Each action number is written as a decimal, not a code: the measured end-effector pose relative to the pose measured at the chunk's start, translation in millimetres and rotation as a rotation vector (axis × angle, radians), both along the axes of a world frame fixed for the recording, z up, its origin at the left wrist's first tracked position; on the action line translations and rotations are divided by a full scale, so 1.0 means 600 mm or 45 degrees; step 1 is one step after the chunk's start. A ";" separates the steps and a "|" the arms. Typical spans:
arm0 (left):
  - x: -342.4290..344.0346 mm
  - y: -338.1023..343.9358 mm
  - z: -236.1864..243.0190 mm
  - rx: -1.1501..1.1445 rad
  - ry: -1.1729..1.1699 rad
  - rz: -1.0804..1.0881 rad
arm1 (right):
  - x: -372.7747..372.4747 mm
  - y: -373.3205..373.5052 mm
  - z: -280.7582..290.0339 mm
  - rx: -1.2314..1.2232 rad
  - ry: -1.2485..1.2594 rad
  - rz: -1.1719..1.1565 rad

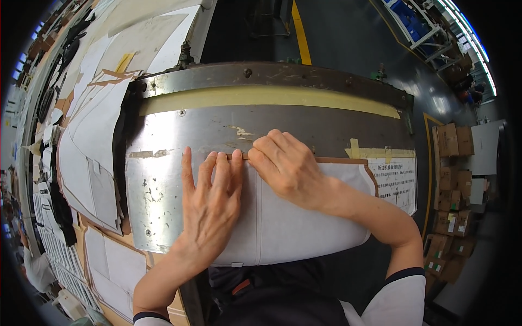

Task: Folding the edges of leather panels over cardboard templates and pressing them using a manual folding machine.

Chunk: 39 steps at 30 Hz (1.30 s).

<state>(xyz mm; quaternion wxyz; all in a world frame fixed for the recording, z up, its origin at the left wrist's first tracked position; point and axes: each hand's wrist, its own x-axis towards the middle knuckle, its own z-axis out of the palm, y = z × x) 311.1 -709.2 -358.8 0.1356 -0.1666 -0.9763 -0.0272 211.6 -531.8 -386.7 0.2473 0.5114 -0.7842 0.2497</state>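
Observation:
A pale grey sewn panel with a vertical seam and a brown edge strip lies on the metal plate of a machine. Its lower part hangs over the plate's near side, toward my body. Flat on the panel's left part rests my left hand, fingers stretched out and apart, tips at the far edge. Just right of it, my right hand is closed, its fingers curled and pressed together on the brown edge strip. What lies directly under those fingertips is hidden.
Behind the plate runs a dark metal bar with bolts. A printed sheet is taped at the plate's right. More pale panels are piled on the table to the left. Cardboard boxes stand along the right side.

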 end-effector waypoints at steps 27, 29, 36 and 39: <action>0.004 0.011 0.007 -0.018 -0.044 0.033 | 0.018 0.058 -0.001 -0.022 -0.345 -0.119; 0.006 0.009 0.007 0.020 -0.062 0.026 | 0.016 0.052 0.003 -0.035 -0.369 -0.093; 0.009 0.008 0.006 0.023 -0.053 0.018 | 0.012 0.032 0.007 -0.154 -0.568 -0.020; 0.006 0.008 0.004 0.021 -0.046 0.028 | 0.010 0.034 0.004 -0.155 -0.600 -0.005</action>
